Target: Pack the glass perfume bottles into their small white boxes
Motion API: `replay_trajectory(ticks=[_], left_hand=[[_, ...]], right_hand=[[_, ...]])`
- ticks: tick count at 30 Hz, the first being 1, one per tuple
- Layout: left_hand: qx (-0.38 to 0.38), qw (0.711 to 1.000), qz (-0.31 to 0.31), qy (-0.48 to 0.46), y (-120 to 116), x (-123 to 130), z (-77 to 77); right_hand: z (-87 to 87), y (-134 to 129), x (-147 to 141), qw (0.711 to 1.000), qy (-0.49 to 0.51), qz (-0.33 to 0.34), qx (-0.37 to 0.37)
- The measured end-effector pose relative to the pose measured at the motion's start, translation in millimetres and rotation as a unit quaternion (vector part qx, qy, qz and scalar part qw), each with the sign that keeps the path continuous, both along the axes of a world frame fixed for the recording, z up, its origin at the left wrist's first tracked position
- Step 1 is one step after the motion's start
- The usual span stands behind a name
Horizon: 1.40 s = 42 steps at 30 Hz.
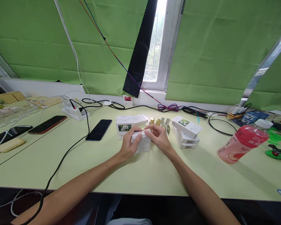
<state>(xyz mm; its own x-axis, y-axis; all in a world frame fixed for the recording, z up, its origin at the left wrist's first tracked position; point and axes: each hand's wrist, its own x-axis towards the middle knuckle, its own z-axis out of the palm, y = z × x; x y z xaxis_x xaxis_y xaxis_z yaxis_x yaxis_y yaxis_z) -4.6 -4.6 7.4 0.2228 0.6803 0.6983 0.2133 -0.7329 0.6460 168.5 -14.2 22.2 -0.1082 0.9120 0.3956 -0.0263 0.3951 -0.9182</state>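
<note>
In front of me, a small white box (143, 145) with printed text stands on the table. My left hand (130, 142) is closed around its left side, thumb on the near face. At the top edge of the same box, the thumb and fingers of my right hand (159, 137) pinch the flap; what lies between the fingertips is partly hidden. Just behind my right hand are several small glass bottles (168, 128) with gold and silver caps. White boxes with a flower picture (124, 127) stand beside my left hand, and another white box (140, 119) lies behind it.
Stacked white boxes (186, 137) lie to the right. A pink drink bottle (244, 142) leans farther right. Left are a dark phone (99, 130), a red-edged phone (47, 124) and a power strip (76, 113). A black cable (67, 152) crosses the table's left part.
</note>
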Motion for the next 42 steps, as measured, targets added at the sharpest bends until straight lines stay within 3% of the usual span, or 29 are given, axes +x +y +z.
replay_trajectory(ticks=[10,42], left_hand=[[-0.042,0.999,-0.001,-0.018,-2.1,1.5,4.1],[-0.045,0.999,-0.003,-0.02,0.0,1.1,1.9]], right_hand=[[-0.8,-0.1,0.2,1.0,0.004,0.006,0.003],[1.8,-0.2,-1.3,0.999,0.011,0.01,-0.032]])
